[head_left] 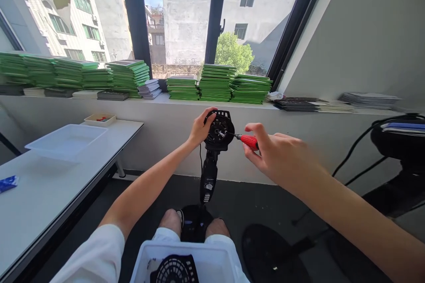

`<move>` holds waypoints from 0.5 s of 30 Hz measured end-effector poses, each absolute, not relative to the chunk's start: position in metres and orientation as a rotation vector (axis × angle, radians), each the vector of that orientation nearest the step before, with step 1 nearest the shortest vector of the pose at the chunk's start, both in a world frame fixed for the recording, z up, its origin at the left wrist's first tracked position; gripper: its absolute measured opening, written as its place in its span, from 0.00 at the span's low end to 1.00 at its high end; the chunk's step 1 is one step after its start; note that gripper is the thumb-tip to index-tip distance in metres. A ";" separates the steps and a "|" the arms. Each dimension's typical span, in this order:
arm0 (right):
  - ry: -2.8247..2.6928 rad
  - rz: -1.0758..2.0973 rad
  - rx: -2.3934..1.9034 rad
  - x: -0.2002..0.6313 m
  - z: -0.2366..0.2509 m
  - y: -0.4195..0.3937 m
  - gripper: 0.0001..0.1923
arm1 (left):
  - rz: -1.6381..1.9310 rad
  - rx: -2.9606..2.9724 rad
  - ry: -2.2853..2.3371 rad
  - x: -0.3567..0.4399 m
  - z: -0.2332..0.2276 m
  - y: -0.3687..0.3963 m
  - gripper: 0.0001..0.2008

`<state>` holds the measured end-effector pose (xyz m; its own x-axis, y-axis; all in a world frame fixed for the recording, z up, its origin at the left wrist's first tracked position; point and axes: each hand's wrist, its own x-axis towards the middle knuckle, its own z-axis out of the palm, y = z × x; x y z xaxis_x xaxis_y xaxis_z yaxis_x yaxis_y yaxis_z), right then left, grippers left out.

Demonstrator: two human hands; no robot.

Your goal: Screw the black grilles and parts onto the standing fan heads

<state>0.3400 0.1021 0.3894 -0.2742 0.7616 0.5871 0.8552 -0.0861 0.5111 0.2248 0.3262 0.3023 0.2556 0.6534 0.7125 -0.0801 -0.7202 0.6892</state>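
Note:
A small black fan (217, 135) on a stand rises from a round base between my knees; its front grille is off and the motor hub is bare. My left hand (199, 128) grips the left side of the fan head. My right hand (274, 152) holds a red-handled screwdriver (247, 141), whose tip touches the centre of the hub. On my lap sits a white bin (219, 257) with a black fan grille (175, 269) in it.
A white table (49, 190) at left carries a white tray (68, 140), a small dish of parts (99, 119) and a blue packet (8, 183). Stacks of green boards (217, 82) line the windowsill. A black disc (270, 252) lies on the floor; cables and dark equipment stand at right.

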 end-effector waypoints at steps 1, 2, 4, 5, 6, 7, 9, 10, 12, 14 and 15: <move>-2.029 -1.319 -1.842 0.339 0.389 0.103 0.27 | 1.517 1.917 0.530 0.224 0.302 0.326 0.14; -1.988 -1.346 -1.891 0.338 0.390 0.103 0.29 | 1.516 1.925 0.535 0.224 0.303 0.326 0.14; -1.903 -1.364 -1.988 0.337 0.391 0.104 0.32 | 1.524 1.939 0.526 0.224 0.302 0.326 0.15; -1.895 -1.335 -2.003 0.337 0.391 0.105 0.32 | 1.529 1.943 0.518 0.223 0.302 0.326 0.15; -1.921 -1.281 -1.995 0.336 0.392 0.105 0.31 | 1.534 1.947 0.513 0.223 0.302 0.327 0.15; -1.969 -1.218 -1.979 0.336 0.392 0.106 0.29 | 1.536 1.951 0.512 0.223 0.302 0.327 0.15; -2.038 -1.128 -1.988 0.336 0.393 0.106 0.27 | 1.534 1.959 0.519 0.223 0.301 0.329 0.15; -2.025 -1.120 -2.035 0.336 0.394 0.105 0.28 | 1.532 1.965 0.521 0.223 0.301 0.329 0.15; -1.906 -1.155 -2.168 0.336 0.397 0.104 0.34 | 1.532 1.973 0.520 0.223 0.301 0.329 0.15; -1.814 -1.155 -2.233 0.336 0.399 0.102 0.37 | 1.541 1.976 0.515 0.223 0.300 0.328 0.15; -1.825 -1.123 -2.232 0.336 0.400 0.102 0.36 | 1.546 1.974 0.514 0.223 0.300 0.328 0.15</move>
